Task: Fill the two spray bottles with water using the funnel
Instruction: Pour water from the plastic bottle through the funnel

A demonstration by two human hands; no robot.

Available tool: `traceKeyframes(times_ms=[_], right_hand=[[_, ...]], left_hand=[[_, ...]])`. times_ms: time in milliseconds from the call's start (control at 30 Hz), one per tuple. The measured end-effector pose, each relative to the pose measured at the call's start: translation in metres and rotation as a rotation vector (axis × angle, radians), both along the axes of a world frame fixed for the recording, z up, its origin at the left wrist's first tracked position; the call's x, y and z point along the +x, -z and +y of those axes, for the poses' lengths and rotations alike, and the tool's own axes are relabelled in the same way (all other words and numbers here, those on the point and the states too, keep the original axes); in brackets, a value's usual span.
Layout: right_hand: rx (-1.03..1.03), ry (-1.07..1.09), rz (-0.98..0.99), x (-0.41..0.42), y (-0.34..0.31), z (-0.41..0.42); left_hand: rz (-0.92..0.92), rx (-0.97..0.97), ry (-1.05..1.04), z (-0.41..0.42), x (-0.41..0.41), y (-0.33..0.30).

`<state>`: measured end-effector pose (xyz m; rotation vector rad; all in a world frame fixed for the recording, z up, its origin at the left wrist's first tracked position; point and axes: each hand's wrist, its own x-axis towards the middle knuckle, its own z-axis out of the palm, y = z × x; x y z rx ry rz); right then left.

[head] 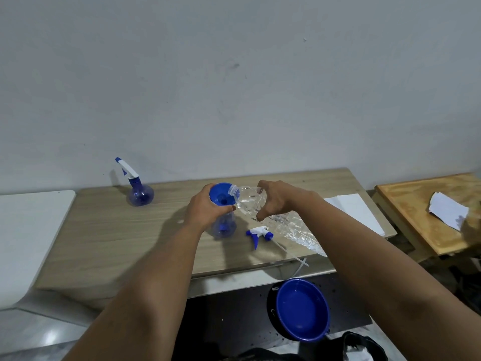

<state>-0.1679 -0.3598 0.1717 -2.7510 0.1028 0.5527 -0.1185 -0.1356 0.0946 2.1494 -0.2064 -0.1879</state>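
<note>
The left hand (205,212) curls around the top of an open spray bottle (224,226) standing on the wooden surface (117,235), its fingers holding the blue funnel (221,195) that sits in the bottle's neck; the right hand (276,200) grips a clear plastic water bottle (250,200) near its shoulder, tilted so its uncapped mouth lies over the funnel's rim; the bottle's long crinkled body runs back under the right wrist. Just below the right hand, between the two forearms, a detached spray head (260,233) lies on its side on the surface, its thin tube trailing towards the near edge. Well beyond the left hand, a second spray bottle (139,190) stands upright with its trigger head on, near the wall. Below the right forearm, off the surface, sits a blue bowl (302,310). Beyond the right arm, white paper (449,211) rests on a separate orange table (416,217).
</note>
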Motion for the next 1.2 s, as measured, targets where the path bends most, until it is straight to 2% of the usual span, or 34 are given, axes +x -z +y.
traceKeyframes(times_ms=[600, 1200], right_hand=[[-0.027, 0.009, 0.007, 0.0006, -0.0018, -0.0010], [0.014, 0.008, -0.002, -0.0031, 0.0054, -0.0033]], left_hand=[[0.014, 0.051, 0.000, 0.0006, 0.0020, 0.0001], [0.005, 0.009, 0.025, 0.0001, -0.0006, -0.0016]])
